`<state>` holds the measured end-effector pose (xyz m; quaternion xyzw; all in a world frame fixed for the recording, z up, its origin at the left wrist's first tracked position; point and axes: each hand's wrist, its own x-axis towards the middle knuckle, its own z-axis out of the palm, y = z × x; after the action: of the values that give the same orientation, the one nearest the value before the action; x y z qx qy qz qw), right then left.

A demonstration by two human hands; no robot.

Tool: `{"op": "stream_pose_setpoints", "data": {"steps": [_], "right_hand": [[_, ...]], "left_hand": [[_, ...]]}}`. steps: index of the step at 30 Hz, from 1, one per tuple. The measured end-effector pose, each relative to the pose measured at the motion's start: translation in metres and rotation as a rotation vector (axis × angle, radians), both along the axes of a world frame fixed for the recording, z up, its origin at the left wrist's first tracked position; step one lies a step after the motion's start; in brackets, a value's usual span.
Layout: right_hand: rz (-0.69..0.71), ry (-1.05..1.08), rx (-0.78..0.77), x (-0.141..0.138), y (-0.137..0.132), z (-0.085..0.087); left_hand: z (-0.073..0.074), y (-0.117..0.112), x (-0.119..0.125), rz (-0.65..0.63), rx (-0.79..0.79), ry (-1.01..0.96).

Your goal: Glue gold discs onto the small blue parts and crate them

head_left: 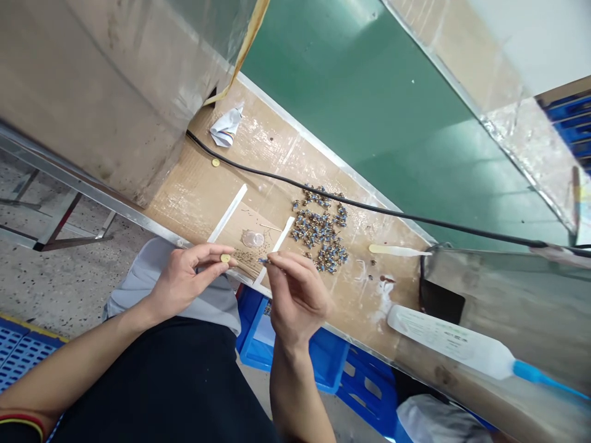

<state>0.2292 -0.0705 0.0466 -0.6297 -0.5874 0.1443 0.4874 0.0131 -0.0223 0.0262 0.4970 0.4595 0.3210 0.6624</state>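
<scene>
The person's left hand is closed in a pinch, gripping a yellow disc between thumb and fingers near the front edge of the table. The right hand is also closed, its thumb and fingertips gripping a small part with a bluish look. Fingers cover much of that piece, so its shape is hard to make out, though it seems similar to those in the loose cluster of blue-and-metal parts lying on the table beyond the right hand. The disc and the small part are held near each other, apart.

Between two white strips on the table, a clear round container sits beside many tiny dark bits. A second yellow disc lies farther back, near a black cable that runs across the table and over the cluster's far side. Crumpled cloth or paper lies beyond the cable. To the right are a slim pale tube and a white bottle with a blue end.
</scene>
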Motion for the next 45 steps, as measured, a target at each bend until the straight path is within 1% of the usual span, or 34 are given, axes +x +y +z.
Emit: {"op": "stream_pose_setpoints", "data": {"steps": [2,5,9,11,14,18,21,24,27,29,32,35,37,42,45], "right_hand": [[0.034,0.018,0.017,-0.009,-0.003,0.003],[0.057,0.011,0.038,-0.021,-0.006,0.003],[0.076,0.023,0.052,-0.028,-0.008,0.002],[0.080,0.052,0.053,-0.028,-0.009,0.002],[0.068,0.106,0.047,-0.025,-0.010,0.002],[0.020,0.183,0.027,-0.022,-0.010,0.000],[-0.029,0.321,-0.020,-0.021,-0.011,-0.005],[-0.029,0.481,-0.044,-0.019,-0.011,-0.012],[-0.015,0.559,-0.028,-0.017,-0.010,-0.016],[-0.008,0.549,-0.018,-0.016,-0.010,-0.016],[0.015,0.550,-0.012,-0.016,-0.009,-0.015],[0.031,0.576,-0.009,-0.016,-0.009,-0.013],[0.022,0.554,-0.012,-0.016,-0.009,-0.011],[0.008,0.478,-0.052,-0.014,-0.010,-0.007],[0.026,0.458,-0.045,-0.012,-0.012,-0.005]], "left_hand": [[0.004,-0.002,0.002,0.005,0.036,-0.006],[0.006,-0.005,0.005,0.044,0.093,-0.004],[0.008,-0.007,0.008,0.064,0.110,0.009],[0.011,-0.006,0.008,0.048,0.079,-0.010],[0.012,-0.002,0.006,0.011,-0.027,-0.110],[0.008,0.002,0.003,0.006,-0.154,-0.221],[0.006,0.003,0.001,0.009,-0.214,-0.238],[0.009,0.004,-0.001,-0.007,-0.219,-0.210],[0.013,0.005,-0.003,-0.048,-0.151,-0.155],[0.015,0.005,-0.003,-0.057,-0.128,-0.166],[0.017,0.007,0.000,-0.077,-0.178,-0.245],[0.016,0.006,0.003,-0.135,-0.205,-0.291],[0.015,0.004,0.003,-0.150,-0.195,-0.283],[0.011,-0.003,0.002,-0.100,-0.133,-0.187],[0.012,-0.005,0.003,-0.103,-0.141,-0.156]]}}
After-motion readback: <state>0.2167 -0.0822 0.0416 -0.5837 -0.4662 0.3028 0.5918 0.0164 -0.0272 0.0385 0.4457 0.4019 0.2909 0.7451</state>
